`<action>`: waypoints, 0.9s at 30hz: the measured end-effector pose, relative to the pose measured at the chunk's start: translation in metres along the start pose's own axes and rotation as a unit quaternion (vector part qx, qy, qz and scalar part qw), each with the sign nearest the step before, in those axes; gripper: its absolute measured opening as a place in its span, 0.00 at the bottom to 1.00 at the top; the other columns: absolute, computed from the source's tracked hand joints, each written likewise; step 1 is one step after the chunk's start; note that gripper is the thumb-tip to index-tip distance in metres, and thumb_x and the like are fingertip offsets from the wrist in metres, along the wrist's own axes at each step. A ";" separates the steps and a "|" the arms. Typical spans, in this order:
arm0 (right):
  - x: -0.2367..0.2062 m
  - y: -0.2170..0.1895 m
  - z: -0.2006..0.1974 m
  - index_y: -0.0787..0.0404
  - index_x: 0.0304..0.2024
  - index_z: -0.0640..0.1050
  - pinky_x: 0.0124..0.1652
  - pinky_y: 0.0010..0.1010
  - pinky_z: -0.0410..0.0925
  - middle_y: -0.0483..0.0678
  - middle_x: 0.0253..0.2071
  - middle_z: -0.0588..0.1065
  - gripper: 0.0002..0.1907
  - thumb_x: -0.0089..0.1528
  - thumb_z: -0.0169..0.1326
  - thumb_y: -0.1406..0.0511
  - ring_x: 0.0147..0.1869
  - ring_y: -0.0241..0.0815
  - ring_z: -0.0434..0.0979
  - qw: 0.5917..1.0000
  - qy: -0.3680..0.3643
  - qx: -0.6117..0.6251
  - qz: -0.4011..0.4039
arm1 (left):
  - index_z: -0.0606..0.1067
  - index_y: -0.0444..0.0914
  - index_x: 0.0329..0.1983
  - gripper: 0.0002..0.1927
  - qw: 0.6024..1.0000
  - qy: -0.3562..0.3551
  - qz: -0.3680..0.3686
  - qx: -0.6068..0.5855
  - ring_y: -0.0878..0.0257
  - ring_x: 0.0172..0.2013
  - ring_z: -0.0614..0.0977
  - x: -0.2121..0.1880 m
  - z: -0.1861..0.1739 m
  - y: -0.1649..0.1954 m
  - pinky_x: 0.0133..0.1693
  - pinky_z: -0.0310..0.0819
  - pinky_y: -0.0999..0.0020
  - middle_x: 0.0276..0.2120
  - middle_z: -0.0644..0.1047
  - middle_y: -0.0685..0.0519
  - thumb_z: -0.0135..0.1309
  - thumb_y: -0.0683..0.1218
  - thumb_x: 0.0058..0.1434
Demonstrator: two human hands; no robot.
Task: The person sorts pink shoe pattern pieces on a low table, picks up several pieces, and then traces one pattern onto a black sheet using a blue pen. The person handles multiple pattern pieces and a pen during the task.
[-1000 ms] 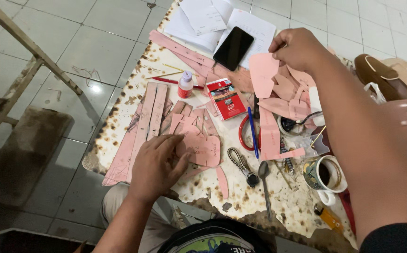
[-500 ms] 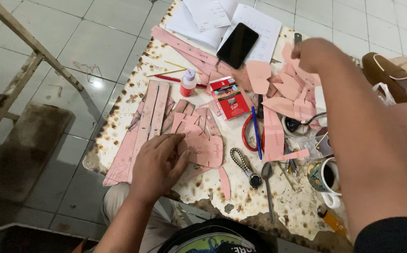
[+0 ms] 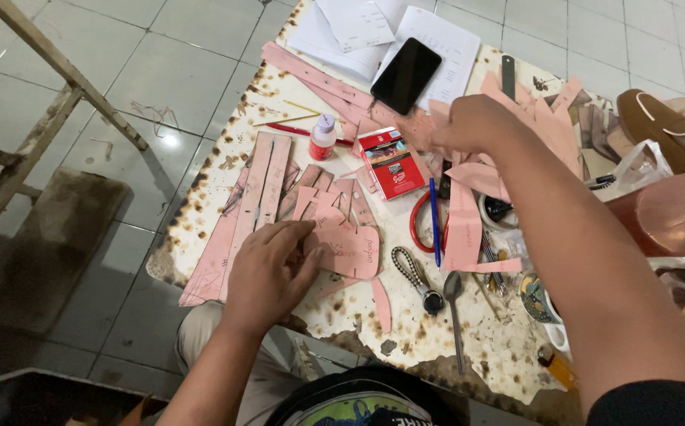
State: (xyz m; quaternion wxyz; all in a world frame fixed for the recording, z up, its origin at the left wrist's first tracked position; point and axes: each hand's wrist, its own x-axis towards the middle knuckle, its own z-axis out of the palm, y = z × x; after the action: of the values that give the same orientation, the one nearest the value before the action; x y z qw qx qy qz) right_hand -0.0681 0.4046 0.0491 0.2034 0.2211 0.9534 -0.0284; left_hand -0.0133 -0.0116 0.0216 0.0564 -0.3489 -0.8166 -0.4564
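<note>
- The left hand (image 3: 267,272) lies flat, fingers spread, pressing on the pink cut pieces (image 3: 342,237) at the near side of the table (image 3: 405,331); it has hardly moved over the last second and grasps nothing, it only holds the pieces down.
- The right hand (image 3: 472,122) has travelled from the far middle of the table toward the pink heap (image 3: 547,118) on the right. Its fingers curl down among the scraps there, but whether they have closed on a piece cannot be told, since the back of the hand hides them.
- The pieces under the left hand lie where they lay before, just beside the long pink strips (image 3: 259,193).
- Between the two hands stand a red box (image 3: 391,162) and a small white bottle (image 3: 322,136); a black phone (image 3: 405,75) lies on white papers (image 3: 358,28) beyond.
- A blue pen (image 3: 434,221), a red ring (image 3: 419,225) and a spoon (image 3: 454,304) lie untouched.
- By my reading, the right hand is fetching another piece while the left keeps the stack steady.
</note>
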 end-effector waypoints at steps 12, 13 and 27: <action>-0.061 0.024 -0.045 0.65 0.47 0.79 0.32 0.28 0.69 0.49 0.35 0.80 0.10 0.64 0.57 0.67 0.36 0.37 0.81 0.938 0.056 0.342 -0.013 | 0.79 0.35 0.47 0.17 0.999 -0.005 -0.044 -0.029 0.49 0.38 0.82 -0.003 -0.004 0.002 0.43 0.76 0.58 0.39 0.81 0.46 0.61 0.48 0.58; -0.064 0.021 -0.044 0.65 0.47 0.80 0.32 0.28 0.70 0.49 0.35 0.80 0.10 0.65 0.56 0.67 0.36 0.38 0.81 0.938 0.048 0.343 -0.025 | 0.79 0.35 0.47 0.17 0.999 -0.001 -0.036 -0.026 0.49 0.39 0.82 -0.003 -0.004 0.002 0.43 0.76 0.57 0.40 0.81 0.46 0.61 0.48 0.58; -0.063 0.008 -0.024 0.69 0.44 0.77 0.34 0.30 0.73 0.53 0.34 0.80 0.07 0.66 0.52 0.70 0.37 0.40 0.82 0.896 0.005 0.442 -0.048 | 0.78 0.35 0.48 0.16 0.999 -0.003 -0.024 -0.025 0.47 0.40 0.82 -0.004 -0.005 0.001 0.45 0.76 0.57 0.40 0.81 0.45 0.61 0.47 0.59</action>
State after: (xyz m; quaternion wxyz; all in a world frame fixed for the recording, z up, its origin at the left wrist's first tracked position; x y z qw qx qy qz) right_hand -0.0226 0.3894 0.0969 0.0783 0.2427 0.8529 -0.4556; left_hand -0.0108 -0.0170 0.0232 0.0341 -0.3320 -0.8131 -0.4769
